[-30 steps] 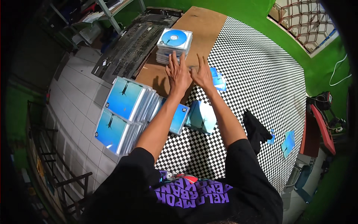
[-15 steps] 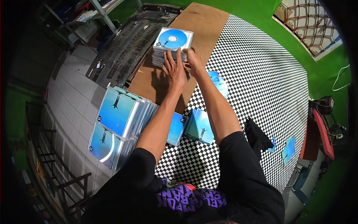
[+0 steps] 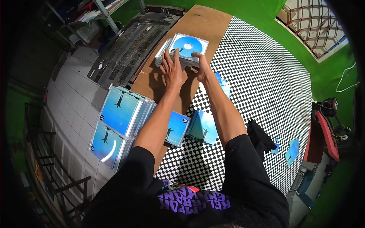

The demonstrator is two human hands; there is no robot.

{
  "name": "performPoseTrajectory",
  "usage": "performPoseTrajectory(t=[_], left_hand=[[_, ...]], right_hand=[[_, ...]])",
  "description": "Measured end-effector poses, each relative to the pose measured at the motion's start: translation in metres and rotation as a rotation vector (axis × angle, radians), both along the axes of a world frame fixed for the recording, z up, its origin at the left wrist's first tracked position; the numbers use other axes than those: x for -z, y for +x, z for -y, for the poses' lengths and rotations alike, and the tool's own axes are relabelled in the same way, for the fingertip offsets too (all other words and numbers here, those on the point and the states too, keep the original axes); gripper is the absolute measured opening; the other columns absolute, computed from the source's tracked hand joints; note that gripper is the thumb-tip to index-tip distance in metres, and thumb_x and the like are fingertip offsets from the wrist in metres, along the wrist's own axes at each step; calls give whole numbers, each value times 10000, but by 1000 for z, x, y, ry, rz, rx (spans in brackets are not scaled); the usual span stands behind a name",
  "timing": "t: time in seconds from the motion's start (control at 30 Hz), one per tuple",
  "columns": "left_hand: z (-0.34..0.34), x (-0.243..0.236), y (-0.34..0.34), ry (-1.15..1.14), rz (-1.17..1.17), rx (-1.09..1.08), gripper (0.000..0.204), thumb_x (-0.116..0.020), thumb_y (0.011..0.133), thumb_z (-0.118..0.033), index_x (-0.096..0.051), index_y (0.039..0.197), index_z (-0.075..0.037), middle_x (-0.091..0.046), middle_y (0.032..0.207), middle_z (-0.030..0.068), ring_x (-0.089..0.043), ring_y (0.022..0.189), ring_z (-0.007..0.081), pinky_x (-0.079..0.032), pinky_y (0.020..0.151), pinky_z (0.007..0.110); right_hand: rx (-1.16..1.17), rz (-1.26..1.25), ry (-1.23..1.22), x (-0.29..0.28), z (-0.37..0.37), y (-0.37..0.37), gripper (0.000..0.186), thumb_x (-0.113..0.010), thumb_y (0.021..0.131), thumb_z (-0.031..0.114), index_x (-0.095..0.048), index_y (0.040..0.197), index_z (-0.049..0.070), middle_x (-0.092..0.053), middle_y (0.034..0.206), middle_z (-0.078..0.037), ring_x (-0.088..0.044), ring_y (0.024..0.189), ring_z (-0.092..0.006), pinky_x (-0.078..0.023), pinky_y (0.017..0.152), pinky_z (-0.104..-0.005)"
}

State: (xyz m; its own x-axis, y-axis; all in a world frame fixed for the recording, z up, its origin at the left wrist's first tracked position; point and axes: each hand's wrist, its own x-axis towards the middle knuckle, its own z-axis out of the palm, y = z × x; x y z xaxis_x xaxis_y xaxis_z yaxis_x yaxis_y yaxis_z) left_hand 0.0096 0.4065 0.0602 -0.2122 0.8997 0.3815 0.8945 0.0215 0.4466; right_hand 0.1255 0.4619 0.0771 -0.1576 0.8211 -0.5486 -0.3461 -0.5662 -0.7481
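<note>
A clear CD case (image 3: pixel 204 43) with a blue disc (image 3: pixel 180 42) inside lies uppermost, shifted to the right over a stack of CD cases (image 3: pixel 159 57) on the brown board (image 3: pixel 207 19). My right hand (image 3: pixel 203 70) grips the near right corner of the shifted case, its thumb by the disc's edge. How many cases it holds is hidden. My left hand (image 3: pixel 174 76) has its fingers stretched out against the near left edge. Between my forearms lie a blue CD case (image 3: pixel 178 125) and a pile of blue cases (image 3: pixel 205 129).
Tall stacks of blue CD cases (image 3: pixel 118 108) stand left of my left forearm. Blue printed sheets (image 3: pixel 225 86) lie right of my right wrist on the checkered tablecloth (image 3: pixel 266 83). Farther right are a black cloth (image 3: pixel 260 142) and a blue card (image 3: pixel 292 152). A dark slatted surface (image 3: pixel 125 53) adjoins the board.
The top case with its disc has slid right and slightly nearer, uncovering the stack's left side. My right hand moved right with it; my left hand shifted slightly left.
</note>
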Motion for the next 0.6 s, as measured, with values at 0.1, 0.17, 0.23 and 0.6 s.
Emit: performPoseTrajectory(t=[0.1,0.17,0.23,0.6], left_hand=[[4,-3,1,-27,12,-5,1017,-847,705,-69,-267,1532,-182,-194,1588,209,-199,1485,425,-286,1088,635],[2,-2,-1,8,1,-12,997,-838,708,-71,-281,1529,-170,-200,1591,212,-223,1481,416,-299,1101,613],[1,-4,-2,27,-2,-14,987,-834,710,-72,-288,1528,-164,-203,1592,214,-235,1479,411,-305,1108,601],[62,-32,32,31,58,212,895,-797,742,-64,-347,1513,-138,-263,1559,213,-255,1459,425,-303,1104,586]], right_hand=[[-7,42,7,-8,3,-1,557,-663,846,462,-578,1264,104,-607,1246,-125,-558,1014,-236,-433,912,-368],[-24,-29,43,-10,7,6,581,-673,851,448,-558,1293,88,-595,1283,-140,-562,1087,-271,-442,947,-389],[-30,-62,63,-10,8,9,594,-679,853,440,-548,1307,81,-589,1301,-147,-564,1123,-289,-447,964,-399],[121,-106,185,5,96,77,509,-692,883,332,-532,1288,68,-574,1302,-145,-543,1210,-287,-451,1023,-479]])
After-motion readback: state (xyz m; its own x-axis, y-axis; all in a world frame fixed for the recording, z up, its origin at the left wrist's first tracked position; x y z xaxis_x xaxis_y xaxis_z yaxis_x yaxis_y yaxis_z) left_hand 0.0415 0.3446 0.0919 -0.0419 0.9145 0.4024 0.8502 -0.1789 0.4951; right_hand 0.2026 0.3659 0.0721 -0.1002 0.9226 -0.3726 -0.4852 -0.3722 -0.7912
